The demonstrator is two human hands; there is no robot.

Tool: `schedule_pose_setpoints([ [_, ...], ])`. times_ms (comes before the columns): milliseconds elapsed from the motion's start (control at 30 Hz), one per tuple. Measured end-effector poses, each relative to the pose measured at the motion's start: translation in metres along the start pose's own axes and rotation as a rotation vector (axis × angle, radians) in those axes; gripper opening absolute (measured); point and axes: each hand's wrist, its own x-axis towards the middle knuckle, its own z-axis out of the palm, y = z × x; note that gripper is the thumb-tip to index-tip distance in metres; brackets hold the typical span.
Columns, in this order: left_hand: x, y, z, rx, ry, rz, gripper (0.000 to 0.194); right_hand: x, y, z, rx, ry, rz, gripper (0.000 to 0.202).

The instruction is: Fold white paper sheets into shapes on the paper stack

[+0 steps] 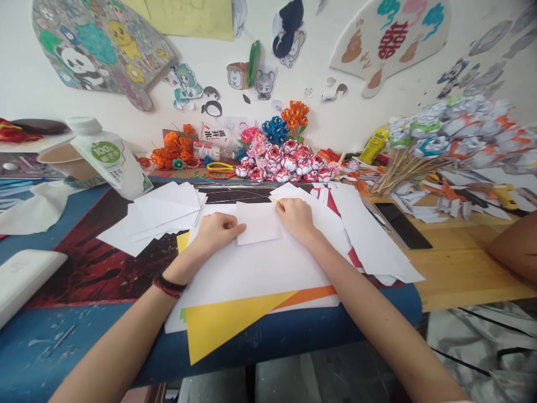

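Note:
A small white square of paper is between my two hands, over a larger white sheet. My left hand is closed at the paper's left edge, with the thumb against it. At the upper right corner, the curled fingers of my right hand pinch the same paper; their tips are partly hidden. Beneath the large sheet, yellow paper and orange paper stick out at the front. A fanned pile of white paper pieces lies left of my left hand.
Folded paper flowers line the wall. Left stand a white bottle and a paper cup. Long white sheets and a phone lie right. A bundle of stemmed paper flowers rests behind; someone's arm shows far right.

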Motion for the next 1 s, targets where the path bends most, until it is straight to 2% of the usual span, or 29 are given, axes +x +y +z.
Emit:
schedule_pose_setpoints([
  [500, -0.0007, 0.0029, -0.0051, -0.034, -0.047, 0.009, 0.041, -0.0026, -0.0025, -0.0036, -0.038, -0.032, -0.011, 0.037],
  [1000, 0.0012, -0.0054, -0.0052, -0.101, -0.085, 0.026, 0.043, -0.0019, -0.0015, -0.0036, -0.022, -0.032, -0.012, 0.038],
])
